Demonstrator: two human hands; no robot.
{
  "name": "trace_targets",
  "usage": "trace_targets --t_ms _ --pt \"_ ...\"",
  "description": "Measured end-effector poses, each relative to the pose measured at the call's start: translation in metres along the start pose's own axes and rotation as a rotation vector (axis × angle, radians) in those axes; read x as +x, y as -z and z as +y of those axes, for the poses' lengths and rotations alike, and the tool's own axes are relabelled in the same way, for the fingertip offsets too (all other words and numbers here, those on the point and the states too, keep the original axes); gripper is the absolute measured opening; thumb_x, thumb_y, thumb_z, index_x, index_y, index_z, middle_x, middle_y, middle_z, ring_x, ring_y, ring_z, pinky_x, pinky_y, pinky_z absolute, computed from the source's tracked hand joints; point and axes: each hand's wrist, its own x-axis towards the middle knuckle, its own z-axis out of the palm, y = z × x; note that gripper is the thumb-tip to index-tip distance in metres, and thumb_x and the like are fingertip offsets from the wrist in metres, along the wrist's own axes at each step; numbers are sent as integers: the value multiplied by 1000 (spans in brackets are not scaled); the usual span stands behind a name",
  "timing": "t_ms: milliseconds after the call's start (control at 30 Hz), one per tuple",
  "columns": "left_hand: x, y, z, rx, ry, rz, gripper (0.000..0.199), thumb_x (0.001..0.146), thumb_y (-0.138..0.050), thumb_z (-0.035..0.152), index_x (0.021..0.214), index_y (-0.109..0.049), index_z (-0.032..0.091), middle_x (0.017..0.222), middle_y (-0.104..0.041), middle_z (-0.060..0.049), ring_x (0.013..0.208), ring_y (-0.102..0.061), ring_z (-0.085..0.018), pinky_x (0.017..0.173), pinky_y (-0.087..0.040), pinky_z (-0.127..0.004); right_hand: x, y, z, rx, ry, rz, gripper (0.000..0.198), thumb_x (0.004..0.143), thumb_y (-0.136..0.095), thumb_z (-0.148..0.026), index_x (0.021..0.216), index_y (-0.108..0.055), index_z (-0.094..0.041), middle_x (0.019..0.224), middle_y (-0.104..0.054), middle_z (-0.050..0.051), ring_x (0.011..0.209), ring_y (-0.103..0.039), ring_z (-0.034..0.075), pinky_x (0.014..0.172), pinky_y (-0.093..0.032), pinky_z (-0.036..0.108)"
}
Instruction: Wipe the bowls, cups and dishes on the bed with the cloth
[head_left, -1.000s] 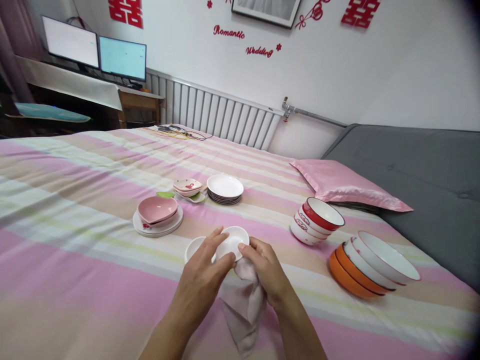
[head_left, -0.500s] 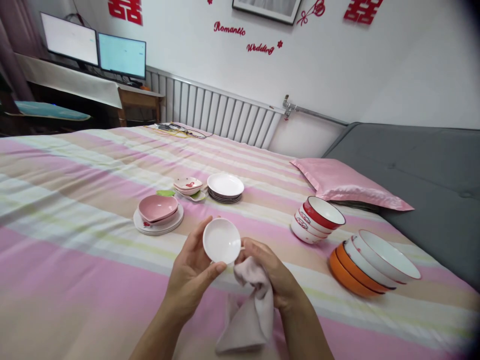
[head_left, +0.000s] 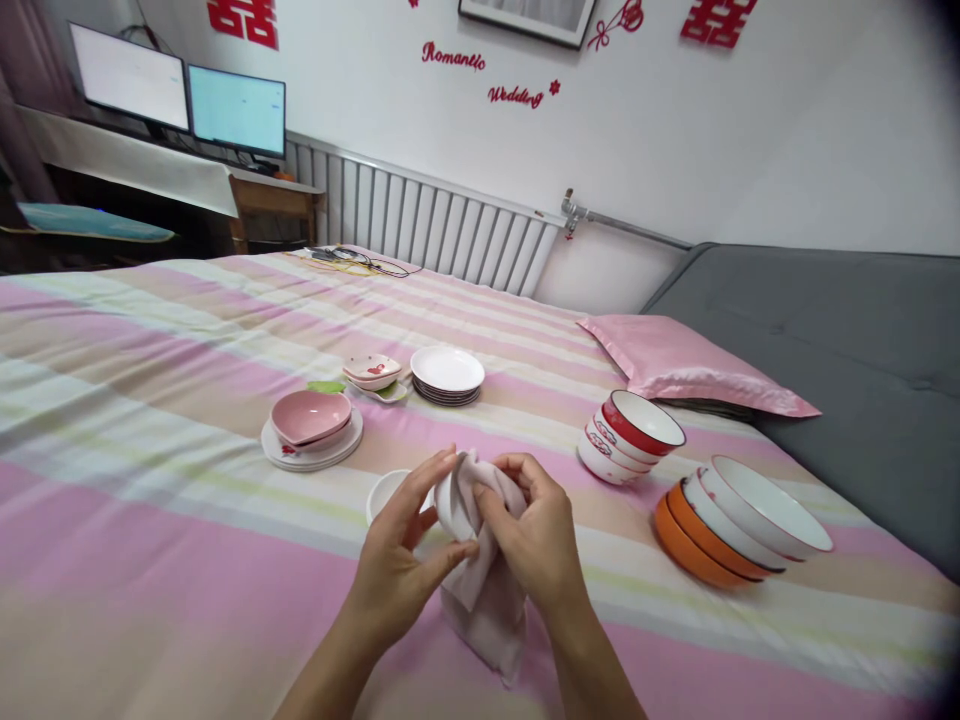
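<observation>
My left hand (head_left: 401, 555) grips a small white cup (head_left: 448, 508), thumb and fingers at its near and far edges. The cup is turned sideways, and a pale pinkish-grey cloth (head_left: 487, 610) covers much of it. Fingers of my right hand (head_left: 536, 530) are closed on this cloth and press it against the cup; the cloth's loose end hangs below. Behind my left hand, a white round dish or cup (head_left: 382, 494) rests on the bed, partly hidden.
Pink heart-shaped bowls (head_left: 310, 415) sit on white plates (head_left: 322, 463) at the left. Small patterned dishes (head_left: 373, 369) and stacked white plates (head_left: 448, 368) are farther back. At the right stand red-and-white bowls (head_left: 637, 430), larger orange and white bowls (head_left: 705, 545), and a pink pillow (head_left: 690, 365).
The cup has turned from facing me to sideways. My right hand has raised the cloth onto it. The white round piece behind my left hand has come into view.
</observation>
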Motion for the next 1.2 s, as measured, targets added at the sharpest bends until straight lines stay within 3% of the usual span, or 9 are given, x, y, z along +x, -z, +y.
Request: trace_targets --t_ms 133,300,533,700,800,1000,1200 --pt "0 -3 -2 -38 44 4 64 67 -73 15 124 -53 36 141 -43 -4 132 -34 -27 98 -43 -35 -3 -7 0 -107 39 74 15 74 -62 -30 84 -60 -18 78 -66 3 68 -60 16 63 -48 26" --pt "0 -2 -2 -106 108 -69 66 68 -72 17 127 -50 37 143 -40 -4 132 -33 -28 97 -44 -36 -5 -10 0 -49 41 53 15 76 -61 -28 88 -63 -18 82 -68 3 72 -62 17 66 -50 26" --pt "1 5 2 -249 232 -167 60 78 -65 27 133 -44 34 147 -36 -4 131 -34 -29 101 -39 -36 -2 -2 -3 29 219 -168 21 72 -59 -14 92 -64 -19 90 -66 3 81 -62 17 74 -49 27" --pt "-2 9 0 -347 301 -194 60 81 -61 30 137 -39 32 146 -37 -5 131 -34 -29 100 -39 -36 0 6 -7 29 356 -372 26 66 -52 -1 80 -64 -19 88 -63 2 79 -60 15 70 -47 25" --pt "-2 10 0 -340 309 -193 61 80 -62 28 136 -39 33 143 -41 -4 132 -33 -27 100 -38 -33 0 9 -8 -58 428 -420 25 67 -50 2 72 -62 -19 83 -63 1 80 -58 14 73 -46 26" --pt "3 10 1 -388 260 -144 63 74 -69 26 131 -44 33 140 -44 -7 128 -38 -29 89 -44 -30 2 17 -1 -364 535 -363 28 67 -48 5 70 -63 -19 79 -62 1 83 -52 17 72 -44 29" --pt "3 11 3 -442 280 -143 55 77 -65 31 129 -47 29 137 -48 -7 126 -40 -28 91 -41 -30 6 23 0 -326 597 -85 37 69 -47 5 85 -68 -21 92 -59 5 90 -54 18 74 -47 30"
